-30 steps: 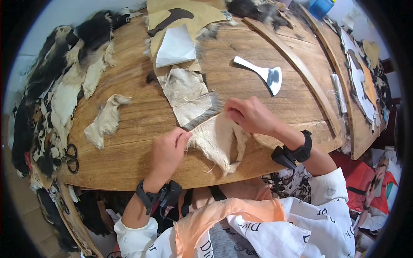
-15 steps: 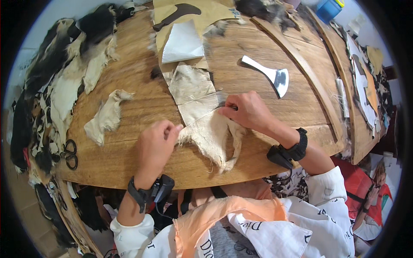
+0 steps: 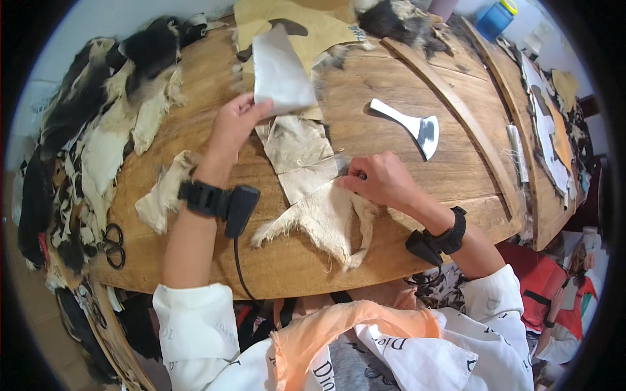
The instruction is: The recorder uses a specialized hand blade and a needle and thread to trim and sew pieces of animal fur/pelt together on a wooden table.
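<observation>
My left hand [image 3: 236, 125] pinches the lower left corner of a white sheet [image 3: 282, 73], its thumb on top. The sheet lies over the upper part of a strip of pale hide [image 3: 301, 146], which is joined by a cross seam to a lower, ragged-edged piece of hide [image 3: 323, 225]. At the right edge of this hide, near the seam, my right hand [image 3: 381, 177] rests with its fingers closed. A small dark thing shows between those fingers, too hidden to name. A fan-shaped metal blade [image 3: 417, 130] with a white handle lies beyond my right hand.
Fur and hide scraps [image 3: 98, 124] pile up along the left side. Black scissors [image 3: 115, 246] and a loose hide piece [image 3: 163, 195] lie nearby. A yellow paper pattern [image 3: 326, 23] is at the back. Long wooden strips [image 3: 456, 111] run along the right; a blue container [image 3: 495, 21] stands behind.
My left hand has left the hide's left edge, moved up and taken hold of the white sheet's corner. The lower hide's left flap now spreads out. My right hand stays at the seam.
</observation>
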`<state>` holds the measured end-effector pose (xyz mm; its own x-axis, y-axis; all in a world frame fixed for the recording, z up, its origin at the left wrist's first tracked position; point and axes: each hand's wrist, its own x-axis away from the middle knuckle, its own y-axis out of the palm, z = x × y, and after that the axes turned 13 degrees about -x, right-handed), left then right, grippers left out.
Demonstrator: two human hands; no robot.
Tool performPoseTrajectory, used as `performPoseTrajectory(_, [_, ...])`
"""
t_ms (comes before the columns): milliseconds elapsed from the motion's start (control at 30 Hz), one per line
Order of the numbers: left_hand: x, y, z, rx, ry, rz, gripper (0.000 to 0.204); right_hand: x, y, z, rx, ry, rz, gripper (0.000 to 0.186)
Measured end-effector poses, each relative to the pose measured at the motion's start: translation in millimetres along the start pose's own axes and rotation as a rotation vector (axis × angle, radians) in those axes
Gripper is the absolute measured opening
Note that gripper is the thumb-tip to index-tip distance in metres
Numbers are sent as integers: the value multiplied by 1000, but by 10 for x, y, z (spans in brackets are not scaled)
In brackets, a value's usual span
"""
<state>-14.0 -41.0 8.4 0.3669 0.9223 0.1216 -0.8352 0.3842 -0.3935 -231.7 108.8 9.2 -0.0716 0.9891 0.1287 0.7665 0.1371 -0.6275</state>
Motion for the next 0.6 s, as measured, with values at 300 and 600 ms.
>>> performPoseTrajectory(300, [541, 209, 27, -573, 318, 190, 26, -11, 51, 120, 21, -8, 11, 27])
performPoseTrajectory(600, [1037, 304, 107, -879, 761, 39, 32, -11, 29, 54, 57, -67, 34, 27])
